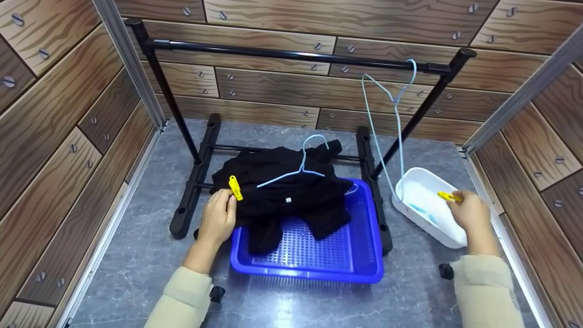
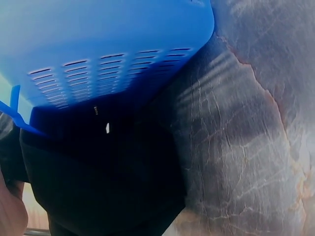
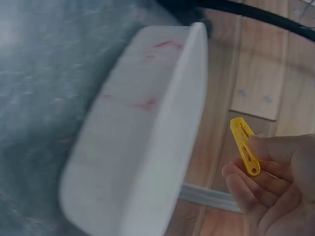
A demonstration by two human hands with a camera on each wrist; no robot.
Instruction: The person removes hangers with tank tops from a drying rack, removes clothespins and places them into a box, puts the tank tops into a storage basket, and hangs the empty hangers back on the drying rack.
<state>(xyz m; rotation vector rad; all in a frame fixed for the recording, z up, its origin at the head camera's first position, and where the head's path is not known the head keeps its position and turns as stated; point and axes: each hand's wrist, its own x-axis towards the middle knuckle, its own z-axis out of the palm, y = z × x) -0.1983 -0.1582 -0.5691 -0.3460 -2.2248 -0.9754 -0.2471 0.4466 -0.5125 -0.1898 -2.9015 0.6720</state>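
Note:
A black garment [image 1: 273, 173] lies bunched over the back of a blue basket [image 1: 309, 274], with a light-blue hanger [image 1: 302, 169] in it. My left hand [image 1: 218, 216] grips the garment's left edge. Right beside those fingertips, a yellow clothespin [image 1: 235, 187] stands at the cloth. In the left wrist view the dark cloth [image 2: 103, 172] fills the lower middle, and only part of the hand shows. My right hand [image 1: 471, 216] pinches another yellow clothespin [image 3: 244, 146] between thumb and fingers, above the right side of a white tub [image 1: 430, 230].
A black clothes rack [image 1: 282, 53] stands behind the basket, its feet on the grey floor [image 1: 136, 246]. One light-blue hanger [image 1: 395, 98] hangs from the bar's right end, its lower part reaching the tub. Wood-patterned walls [image 1: 59, 182] enclose the sides and back.

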